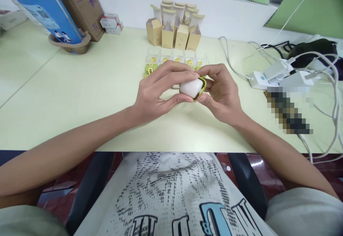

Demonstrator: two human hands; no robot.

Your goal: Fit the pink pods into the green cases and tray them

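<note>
Hiding much of the white case, the fingers of the left hand and the right hand were clenched on it from either side. The case was held just above the table, with a green cover pressed against its right side under the right hand's fingers. How far the cover was seated on the case could not be made out. Just beyond the fingers, a row of clear boxes was partly blocked by the hands, and the yellow and green contents were too small to be identified. Right of the right hand a patch was pixelated, so what lay there could not be told.

The pale yellow-green table was backed by a white ledge, and green panels were seen behind it. Red-brown floor was glimpsed below the near edge.

Farther beyond the fingers, a cluster of small cardboard boxes was stood with flaps open. Well to the left of the left hand, a blue-labelled container was cut off by the frame, with a brown carton and small white boxes beside it. Right of the right hand, white adapters were tangled in white cables.
</note>
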